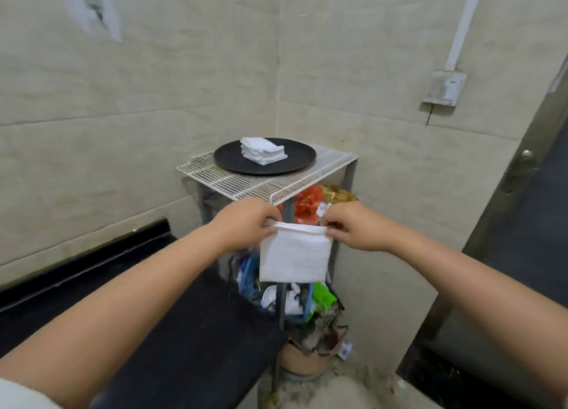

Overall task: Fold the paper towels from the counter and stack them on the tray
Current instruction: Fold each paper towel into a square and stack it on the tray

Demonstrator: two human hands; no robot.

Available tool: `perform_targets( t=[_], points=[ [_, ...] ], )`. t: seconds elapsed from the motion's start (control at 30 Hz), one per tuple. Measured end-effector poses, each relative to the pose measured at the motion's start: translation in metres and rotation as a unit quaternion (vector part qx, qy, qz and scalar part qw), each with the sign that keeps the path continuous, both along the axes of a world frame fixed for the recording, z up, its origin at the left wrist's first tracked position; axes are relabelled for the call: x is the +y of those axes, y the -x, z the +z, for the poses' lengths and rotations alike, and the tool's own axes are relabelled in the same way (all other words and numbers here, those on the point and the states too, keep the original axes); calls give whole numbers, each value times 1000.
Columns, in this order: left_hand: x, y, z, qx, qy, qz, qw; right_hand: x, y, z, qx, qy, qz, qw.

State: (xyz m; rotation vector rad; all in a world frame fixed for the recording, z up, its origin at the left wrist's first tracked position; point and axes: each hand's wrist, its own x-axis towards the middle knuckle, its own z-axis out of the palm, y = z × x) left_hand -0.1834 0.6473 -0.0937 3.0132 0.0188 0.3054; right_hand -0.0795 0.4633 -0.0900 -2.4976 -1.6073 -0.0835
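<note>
- Head view. Both hands are raised in front of the person, over the gap between the dark table (196, 322) and the wire rack (246, 184).
- Left hand (246, 224) pinches the top left corner of a white paper towel (295, 255); fingers curled over the edge.
- Right hand (353, 227) pinches the top right corner; fingers likewise curled on the paper.
- Towel hangs straight down from the held top edge, already doubled: the top edge shows layered plies. Held edge runs left-right between the two hands; the loose bottom edge points to the floor.
- Black round tray (264, 159) sits on top of the rack, ahead of and above the hands, against the tiled corner.
- Stack of folded towels (264, 150) rests near the tray centre, slightly skewed.
- Key relation: the tray lies straight ahead of the towel, a little left of the midline, so the left hand is marginally nearer. Judgement: a further fold seems due before placing, as the sheet looks broader than the stacked pieces.
- Below the rack: a bin of mixed rubbish (307, 301), directly under the hanging towel. Risk if dropped.
</note>
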Motion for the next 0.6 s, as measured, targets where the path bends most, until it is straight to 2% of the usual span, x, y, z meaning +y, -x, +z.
perform_targets(
  t=[0.23, 0.37, 0.53, 0.6],
  points=[
    [51, -121, 50, -70, 9, 78, 994, 66, -141, 46, 32, -90, 2, 995],
    [82, -178, 58, -77, 32, 149, 985, 112, -205, 57, 59, -157, 9, 986],
    [130, -258, 74, -122, 84, 259, 954, 189, -299, 64, 200, -235, 17, 951],
    [150, -293, 80, -169, 100, 300, 934, 223, -338, 65, 194, -260, 34, 945]
  ],
)
